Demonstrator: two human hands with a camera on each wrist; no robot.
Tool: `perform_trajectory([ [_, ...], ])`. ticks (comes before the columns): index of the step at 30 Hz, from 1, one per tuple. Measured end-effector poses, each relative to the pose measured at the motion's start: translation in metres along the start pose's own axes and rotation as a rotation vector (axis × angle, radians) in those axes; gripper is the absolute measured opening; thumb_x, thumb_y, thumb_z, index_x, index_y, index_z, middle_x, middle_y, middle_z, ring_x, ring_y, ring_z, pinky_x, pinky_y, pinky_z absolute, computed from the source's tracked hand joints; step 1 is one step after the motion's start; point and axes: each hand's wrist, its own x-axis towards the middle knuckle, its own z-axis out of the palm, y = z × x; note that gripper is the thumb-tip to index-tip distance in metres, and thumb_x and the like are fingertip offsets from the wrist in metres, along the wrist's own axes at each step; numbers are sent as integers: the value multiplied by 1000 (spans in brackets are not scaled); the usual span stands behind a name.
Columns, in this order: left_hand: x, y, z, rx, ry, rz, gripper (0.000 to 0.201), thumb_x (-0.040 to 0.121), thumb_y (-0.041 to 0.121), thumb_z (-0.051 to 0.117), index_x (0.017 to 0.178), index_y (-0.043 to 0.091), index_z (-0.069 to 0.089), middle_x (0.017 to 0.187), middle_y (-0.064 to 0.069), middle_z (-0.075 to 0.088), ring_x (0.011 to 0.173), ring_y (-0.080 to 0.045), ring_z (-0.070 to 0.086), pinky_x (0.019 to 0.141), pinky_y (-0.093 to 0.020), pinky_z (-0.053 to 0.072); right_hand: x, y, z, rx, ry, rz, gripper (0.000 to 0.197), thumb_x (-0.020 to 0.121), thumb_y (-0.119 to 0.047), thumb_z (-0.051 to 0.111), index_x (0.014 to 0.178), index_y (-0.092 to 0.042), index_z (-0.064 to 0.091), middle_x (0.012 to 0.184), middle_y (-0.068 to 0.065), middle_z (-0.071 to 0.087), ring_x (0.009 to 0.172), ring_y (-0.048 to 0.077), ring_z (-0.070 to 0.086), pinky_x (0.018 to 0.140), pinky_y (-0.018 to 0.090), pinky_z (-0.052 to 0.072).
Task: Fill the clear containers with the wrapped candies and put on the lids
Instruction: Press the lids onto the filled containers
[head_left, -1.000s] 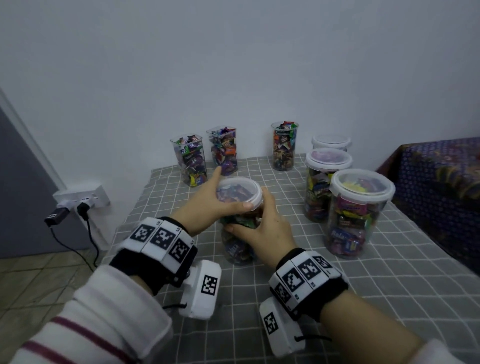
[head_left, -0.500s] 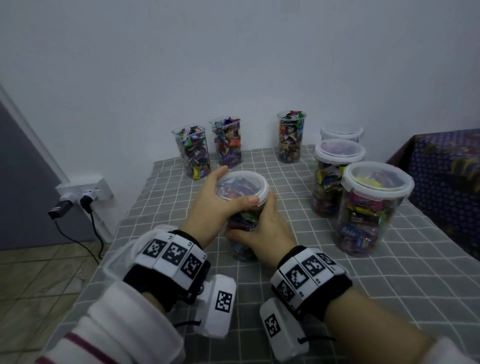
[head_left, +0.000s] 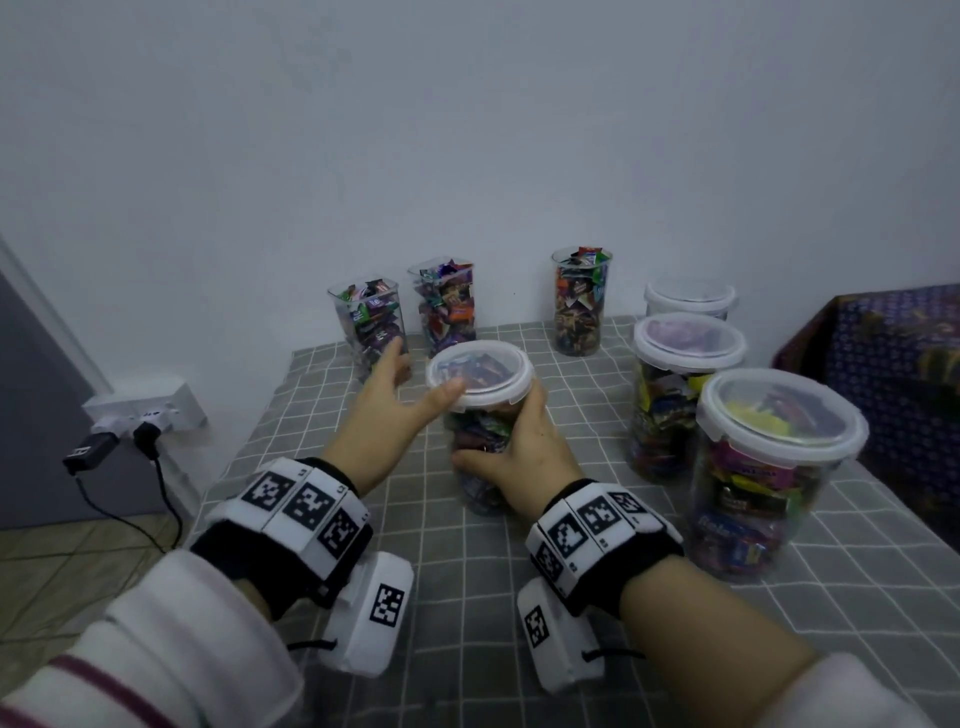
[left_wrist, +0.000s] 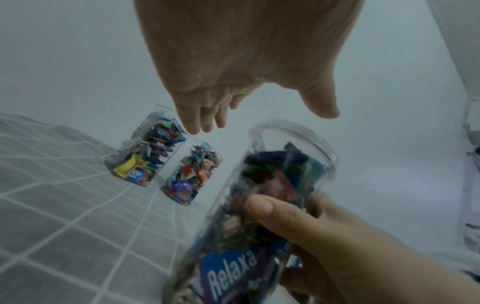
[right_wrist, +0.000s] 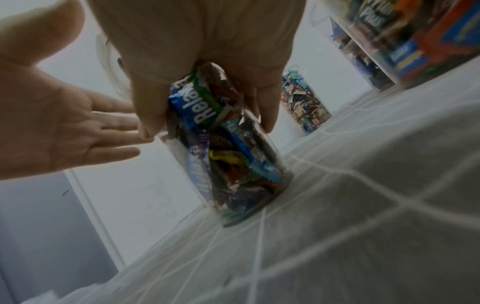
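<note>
A tall clear container (head_left: 475, 434) packed with wrapped candies stands mid-table with a white-rimmed clear lid (head_left: 480, 371) on it. My right hand (head_left: 511, 441) grips its body from the right, thumb in front; the right wrist view shows thumb and fingers (right_wrist: 265, 115) wrapped round the container (right_wrist: 233, 164). My left hand (head_left: 410, 387) hovers left of the lid with straight, spread fingers, the thumb by the rim. In the left wrist view that left hand (left_wrist: 246, 102) holds nothing above the container (left_wrist: 272, 185).
Three lidless candy-filled containers (head_left: 371, 322) (head_left: 449, 306) (head_left: 579, 301) line the back wall. Three lidded jars (head_left: 691, 299) (head_left: 680, 395) (head_left: 769, 478) stand at right. A grey checked cloth (head_left: 467, 597) covers the table. Wall socket with plugs (head_left: 140, 410) at left, dark patterned cloth (head_left: 883, 364) at right.
My left hand has let go of the lid and spread its fingers, moving slightly left. The right hand keeps its hold on the container.
</note>
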Motion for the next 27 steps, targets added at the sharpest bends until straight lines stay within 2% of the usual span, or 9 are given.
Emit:
perform_trajectory([
  [2, 12, -2, -8, 34, 62, -3, 100, 73, 58, 67, 150, 17, 18, 149, 1, 34, 131, -12, 37, 102, -20, 33, 16, 3, -1, -12, 10, 16, 98, 70, -31, 80, 141, -20, 14, 134, 4, 46, 121, 23, 48, 100, 36, 41],
  [4, 29, -6, -19, 53, 132, -3, 77, 85, 37, 64, 147, 13, 24, 136, 9, 38, 122, -8, 39, 85, -2, 36, 31, 7, -2, -21, 14, 27, 96, 71, -30, 79, 141, -20, 14, 136, 4, 45, 122, 24, 47, 100, 34, 40],
  [5, 36, -8, -25, 62, 166, -17, 73, 88, 30, 61, 147, 11, 22, 136, 7, 38, 122, -10, 39, 85, -3, 37, 38, 8, -1, -19, 26, 31, 98, 71, -30, 79, 142, -20, 13, 136, 5, 44, 123, 24, 47, 100, 35, 40],
  [7, 60, -18, -38, 105, 237, -69, 80, 87, 36, 62, 149, 11, 18, 150, -5, 31, 134, -20, 35, 103, -27, 36, 56, 13, 0, -12, 67, 33, 101, 70, -29, 80, 144, -18, 12, 138, 6, 44, 124, 25, 46, 102, 38, 41],
  [9, 82, -28, -49, 123, 288, -124, 88, 84, 41, 64, 151, 12, 14, 154, -11, 26, 138, -25, 31, 109, -40, 31, 76, 17, 1, -19, 98, 33, 104, 69, -28, 81, 145, -16, 11, 139, 8, 42, 125, 26, 45, 102, 39, 41],
  [14, 129, -46, -58, 195, 330, -153, 94, 81, 39, 69, 151, 11, 13, 155, -13, 24, 139, -28, 30, 111, -45, 30, 123, 26, 5, -49, 160, 33, 103, 70, -29, 81, 145, -13, 12, 139, 11, 39, 125, 28, 44, 101, 37, 40],
  [19, 170, -60, -63, 240, 377, -158, 106, 75, 35, 77, 151, 9, 8, 154, -16, 23, 139, -30, 29, 111, -43, 30, 162, 29, 8, -51, 186, 27, 99, 71, -29, 80, 143, -13, 14, 140, 12, 40, 125, 29, 45, 96, 33, 40],
  [23, 197, -75, -66, 202, 392, -170, 108, 67, 30, 84, 146, 4, 16, 145, -18, 37, 130, -34, 41, 105, -46, 38, 181, 26, 11, -67, 186, 4, 87, 71, -31, 80, 135, -11, 24, 132, 15, 44, 118, 32, 49, 92, 35, 42],
  [27, 211, -85, -59, 180, 419, -181, 100, 67, 27, 84, 141, 2, 22, 137, -19, 44, 122, -34, 48, 99, -47, 44, 179, 29, 15, -103, 192, -34, 89, 71, -31, 80, 137, -12, 23, 132, 14, 43, 121, 30, 45, 94, 34, 41],
])
